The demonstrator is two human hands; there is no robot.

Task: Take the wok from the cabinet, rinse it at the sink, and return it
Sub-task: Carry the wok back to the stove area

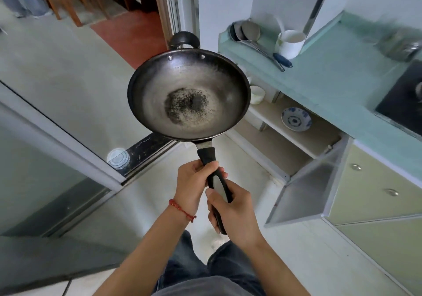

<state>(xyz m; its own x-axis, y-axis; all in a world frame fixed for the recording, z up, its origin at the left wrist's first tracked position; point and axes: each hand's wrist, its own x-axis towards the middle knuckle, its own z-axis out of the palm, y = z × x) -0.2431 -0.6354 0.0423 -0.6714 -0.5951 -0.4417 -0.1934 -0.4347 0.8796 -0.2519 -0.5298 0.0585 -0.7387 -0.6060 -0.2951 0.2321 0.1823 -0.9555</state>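
Wok [189, 95] held level in mid-air over the floor, clear of the open cabinet [303, 136] at right. Long axis from bowl down the handle [215, 181] toward the body; bowl forward of both grips. Left hand [194, 181] wrapped round the handle nearer the bowl, right hand [233, 209] wrapped round its tail end. No sink identifiable in view; worktop [331, 76] to the right.
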